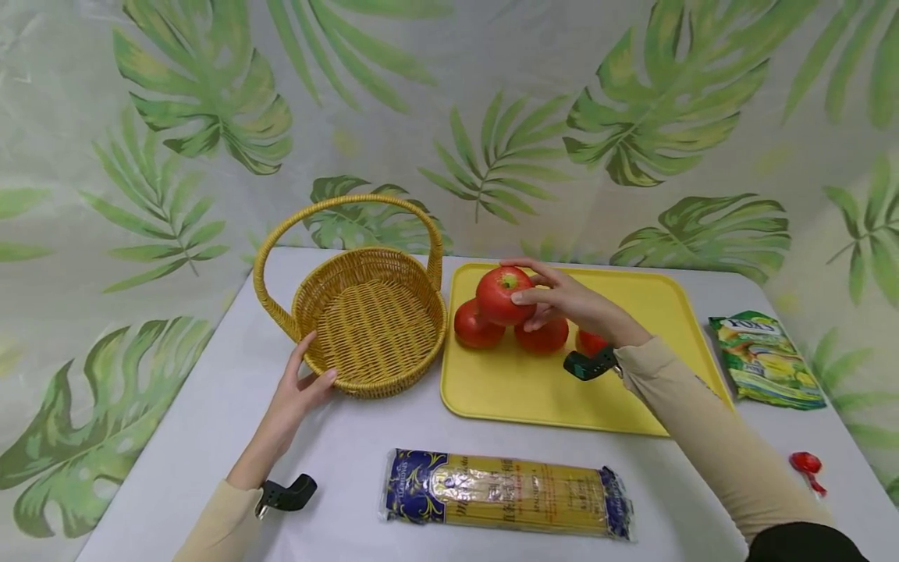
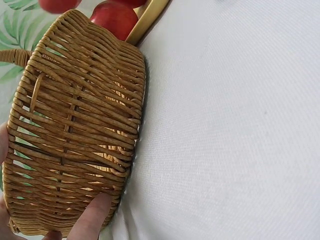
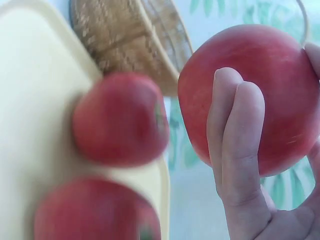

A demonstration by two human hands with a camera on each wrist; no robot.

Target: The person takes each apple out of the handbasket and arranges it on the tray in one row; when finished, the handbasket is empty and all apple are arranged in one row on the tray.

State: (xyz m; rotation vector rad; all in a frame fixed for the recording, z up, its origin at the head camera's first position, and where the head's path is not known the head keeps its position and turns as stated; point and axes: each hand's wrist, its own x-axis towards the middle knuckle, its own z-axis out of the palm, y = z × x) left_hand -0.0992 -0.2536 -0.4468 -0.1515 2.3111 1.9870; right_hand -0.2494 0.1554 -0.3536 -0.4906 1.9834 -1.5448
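My right hand (image 1: pixel 562 300) grips a red apple (image 1: pixel 504 295) and holds it up over the yellow tray (image 1: pixel 562 398). In the right wrist view, two fingers (image 3: pixel 242 145) lie along the apple's side. Beneath it on the tray sit a left apple (image 1: pixel 477 328) and a middle apple (image 1: pixel 542 337); another apple (image 1: pixel 590 342) is partly hidden by the right wrist. My left hand (image 1: pixel 298 398) holds the near left side of a wicker basket (image 1: pixel 372 382), its thumb (image 2: pixel 92 217) against the outer wall. Nothing lies inside the basket, whose tall handle stands upright.
A pack of spaghetti (image 1: pixel 520 493) lies along the front of the white table (image 1: pixel 337 484). To the tray's right are a green candy bag (image 1: pixel 765 359) and a small red wrapped candy (image 1: pixel 806 463). A leaf-patterned cloth (image 1: pixel 492 156) hangs behind.
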